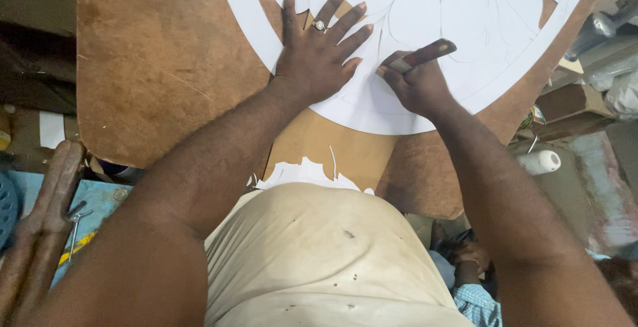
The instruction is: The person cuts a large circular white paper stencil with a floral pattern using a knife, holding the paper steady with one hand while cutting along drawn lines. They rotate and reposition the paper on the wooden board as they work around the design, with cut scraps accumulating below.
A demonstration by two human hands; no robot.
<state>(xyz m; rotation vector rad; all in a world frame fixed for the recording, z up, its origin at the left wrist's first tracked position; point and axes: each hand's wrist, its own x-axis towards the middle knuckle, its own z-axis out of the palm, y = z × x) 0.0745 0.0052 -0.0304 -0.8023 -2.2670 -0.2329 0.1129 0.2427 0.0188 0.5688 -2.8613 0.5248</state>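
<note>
Large white round paper stencil [425,94], far centre on brown board [159,68] | thin, tears easily (probably) | your left hand [319,51] presses it flat, fingers spread | your right hand [417,86] is closed around dark-handled knife [425,54] | hold near the cut.

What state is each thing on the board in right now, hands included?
left hand: flat, fingers spread, pressing the paper
right hand: closed around the knife
knife: gripped, tip hidden at the paper
white paper design: flat on the board, partly cut out, board showing through gaps
brown board: lying flat, bearing the paper
paper scraps: loose at the near edge
</note>
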